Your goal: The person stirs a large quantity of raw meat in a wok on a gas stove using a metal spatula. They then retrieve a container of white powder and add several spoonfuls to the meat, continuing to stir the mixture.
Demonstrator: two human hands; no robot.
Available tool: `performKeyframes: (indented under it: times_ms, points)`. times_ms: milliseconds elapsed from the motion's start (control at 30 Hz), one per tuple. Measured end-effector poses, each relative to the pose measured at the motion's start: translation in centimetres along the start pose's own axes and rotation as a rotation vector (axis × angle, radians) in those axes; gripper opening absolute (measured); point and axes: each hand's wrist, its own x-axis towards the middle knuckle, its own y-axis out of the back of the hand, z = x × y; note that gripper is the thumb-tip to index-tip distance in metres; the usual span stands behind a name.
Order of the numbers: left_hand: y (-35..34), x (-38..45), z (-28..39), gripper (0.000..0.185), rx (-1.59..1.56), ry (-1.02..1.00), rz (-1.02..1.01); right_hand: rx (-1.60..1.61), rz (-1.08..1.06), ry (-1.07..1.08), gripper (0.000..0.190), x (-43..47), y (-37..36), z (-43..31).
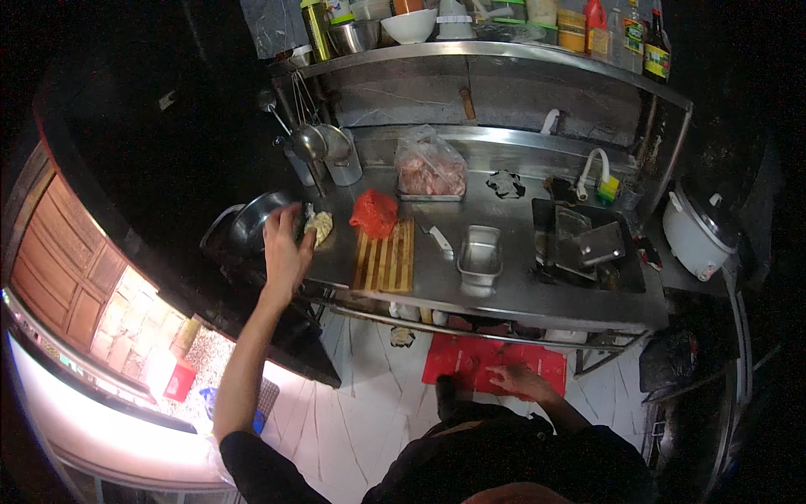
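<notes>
My left hand (284, 244) reaches over the left end of the steel counter with its fingers apart. Its fingertips overlap the near side of a dark metal bowl (255, 217); whether they touch it I cannot tell. Right beside the thumb lies a clear bag of pale pieces, perhaps peeled garlic (321, 228). A red plastic bag (374, 213) rests on the far end of a striped wooden cutting board (384, 261). To the board's right are a white-handled knife (441, 240) and a rectangular steel pan (481, 252). Low before my body, my right hand (521, 382) hangs loose, holding nothing.
A clear bag of raw meat (431, 170) sits on a tray at the counter's back. Trays fill the sink (633, 271) under a white faucet (595, 167). At right stands a rice cooker (699, 230). Overhead runs a loaded steel shelf (504, 49); a red mat (434, 359) covers some floor.
</notes>
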Motion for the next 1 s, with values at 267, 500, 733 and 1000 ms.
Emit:
performKeyframes:
  times_ms: [267,500,733,1000]
  points:
    - [-7.1,25.5,-1.8,0.037,0.115,-0.423,0.267,0.359,0.15,0.02,0.043,11.6,6.1,-1.7]
    - [-14.0,49.7,-5.2,0.039,0.238,-0.424,0.28,0.952,0.081,0.117,0.042,22.9,10.4,-3.0]
    - [-22.4,62.8,-8.1,0.058,0.163,-0.167,0.142,1.339,0.127,-0.015,0.046,25.1,12.9,-3.9]
    - [-28.9,71.2,-9.4,0.084,0.174,-0.172,0.068,1.303,0.273,-0.412,0.038,28.0,18.5,-8.0]
